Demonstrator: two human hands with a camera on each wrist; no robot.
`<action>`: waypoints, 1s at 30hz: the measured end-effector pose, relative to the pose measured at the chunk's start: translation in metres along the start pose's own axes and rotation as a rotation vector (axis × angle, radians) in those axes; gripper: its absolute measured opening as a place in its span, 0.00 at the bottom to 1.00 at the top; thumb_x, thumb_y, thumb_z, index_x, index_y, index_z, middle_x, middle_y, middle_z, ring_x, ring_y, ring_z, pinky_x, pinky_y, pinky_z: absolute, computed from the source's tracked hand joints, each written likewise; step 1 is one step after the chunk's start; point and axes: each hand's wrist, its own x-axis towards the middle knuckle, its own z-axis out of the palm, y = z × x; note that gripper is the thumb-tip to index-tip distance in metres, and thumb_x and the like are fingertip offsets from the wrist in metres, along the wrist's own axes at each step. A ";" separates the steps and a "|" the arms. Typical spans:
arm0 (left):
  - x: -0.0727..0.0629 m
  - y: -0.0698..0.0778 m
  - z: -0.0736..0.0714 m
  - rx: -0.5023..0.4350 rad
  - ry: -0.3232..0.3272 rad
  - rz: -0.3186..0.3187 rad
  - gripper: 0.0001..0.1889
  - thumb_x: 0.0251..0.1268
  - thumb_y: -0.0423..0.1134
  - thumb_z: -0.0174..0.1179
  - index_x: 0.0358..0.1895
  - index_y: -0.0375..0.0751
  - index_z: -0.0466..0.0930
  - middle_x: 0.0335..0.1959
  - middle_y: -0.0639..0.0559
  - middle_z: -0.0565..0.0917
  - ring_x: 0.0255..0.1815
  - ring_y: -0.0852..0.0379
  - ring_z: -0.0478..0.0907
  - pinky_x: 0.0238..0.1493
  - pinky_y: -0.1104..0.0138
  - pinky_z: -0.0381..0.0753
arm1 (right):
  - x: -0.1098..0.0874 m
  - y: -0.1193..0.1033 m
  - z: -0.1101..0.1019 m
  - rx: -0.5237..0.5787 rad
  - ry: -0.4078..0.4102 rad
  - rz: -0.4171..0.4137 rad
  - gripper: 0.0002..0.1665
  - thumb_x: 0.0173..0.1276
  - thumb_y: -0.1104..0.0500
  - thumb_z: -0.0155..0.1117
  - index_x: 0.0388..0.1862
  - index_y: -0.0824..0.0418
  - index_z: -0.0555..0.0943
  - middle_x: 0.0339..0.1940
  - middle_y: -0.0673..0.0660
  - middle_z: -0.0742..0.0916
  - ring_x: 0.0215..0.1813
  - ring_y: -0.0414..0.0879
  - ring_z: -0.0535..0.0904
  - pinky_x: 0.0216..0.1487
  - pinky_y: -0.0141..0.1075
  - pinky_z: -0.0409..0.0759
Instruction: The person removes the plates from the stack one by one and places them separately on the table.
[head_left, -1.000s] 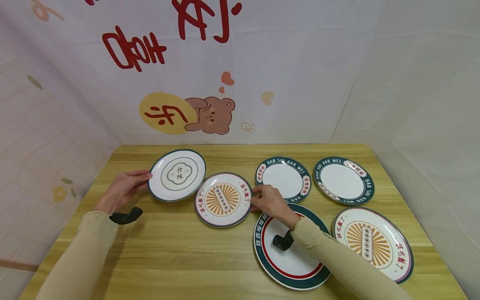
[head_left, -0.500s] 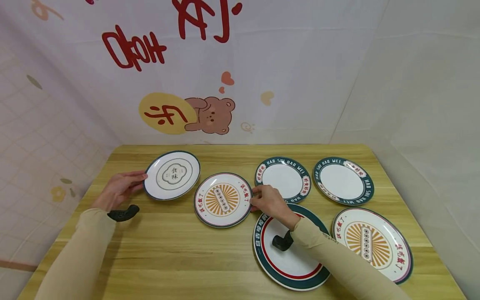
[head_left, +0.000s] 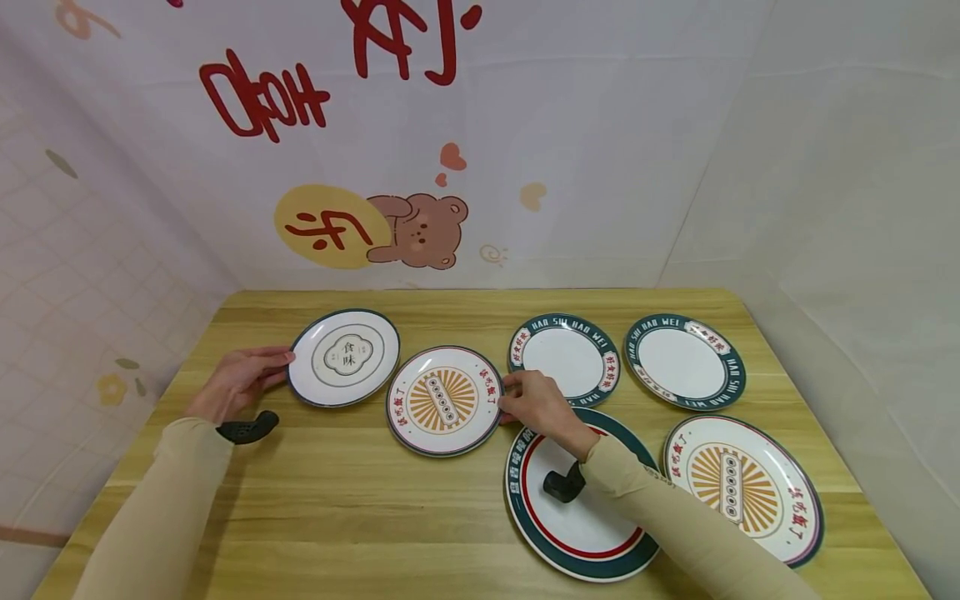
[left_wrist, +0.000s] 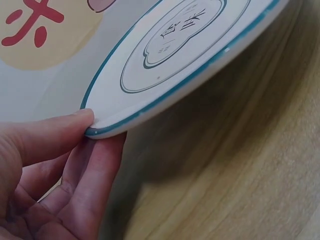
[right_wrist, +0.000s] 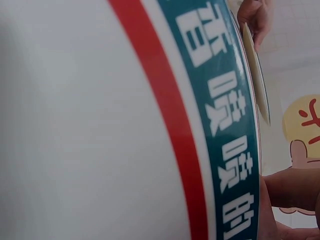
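Observation:
My left hand (head_left: 238,382) pinches the left rim of a white plate (head_left: 378,354) with a blue edge and a printed emblem at its centre. In the left wrist view the thumb lies on top of this plate (left_wrist: 112,95) and fingers are below. It is tilted, with shadowed wood under its rim. My right hand (head_left: 542,406) holds the right rim of a smaller white plate (head_left: 442,400) with an orange sunburst and red characters. The right forearm crosses over a large green-rimmed plate (head_left: 577,525) with a red ring, which fills much of the right wrist view.
Two white plates with green lettered rims, one near the middle (head_left: 566,358) and one farther right (head_left: 686,362), lie at the back. A larger sunburst plate (head_left: 750,492) lies at the right. The wooden table (head_left: 337,517) meets a printed cloth backdrop (head_left: 600,125).
My left hand has moved slightly left with the blue-edged plate, which now stands apart from the small sunburst plate, and its far side has dipped lower. The right hand has stayed in place.

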 end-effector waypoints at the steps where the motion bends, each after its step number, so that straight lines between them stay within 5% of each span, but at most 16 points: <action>1: 0.001 -0.001 0.000 -0.004 0.001 -0.001 0.12 0.70 0.29 0.66 0.31 0.51 0.88 0.33 0.59 0.88 0.37 0.64 0.85 0.44 0.70 0.87 | 0.000 0.000 0.000 -0.001 0.000 -0.001 0.24 0.72 0.67 0.67 0.64 0.74 0.78 0.33 0.55 0.89 0.30 0.44 0.88 0.37 0.33 0.86; 13: 0.008 -0.003 0.004 0.006 0.059 -0.015 0.10 0.70 0.30 0.67 0.32 0.51 0.87 0.31 0.60 0.88 0.36 0.65 0.86 0.43 0.70 0.87 | 0.001 0.001 0.001 -0.001 0.003 0.000 0.23 0.72 0.67 0.67 0.63 0.73 0.79 0.33 0.55 0.88 0.30 0.44 0.87 0.36 0.33 0.86; 24: 0.008 -0.003 0.003 0.037 0.063 -0.015 0.08 0.70 0.30 0.67 0.48 0.43 0.84 0.32 0.61 0.88 0.37 0.65 0.86 0.45 0.70 0.87 | 0.002 0.001 0.002 -0.003 0.012 0.008 0.23 0.71 0.66 0.67 0.63 0.73 0.79 0.34 0.56 0.88 0.29 0.43 0.87 0.35 0.32 0.86; 30: 0.008 -0.003 0.002 0.038 0.067 -0.006 0.08 0.71 0.29 0.64 0.38 0.48 0.85 0.31 0.60 0.88 0.37 0.65 0.86 0.44 0.71 0.87 | 0.002 0.001 0.002 -0.006 0.012 0.015 0.22 0.72 0.67 0.67 0.63 0.72 0.79 0.34 0.55 0.88 0.30 0.43 0.87 0.35 0.32 0.85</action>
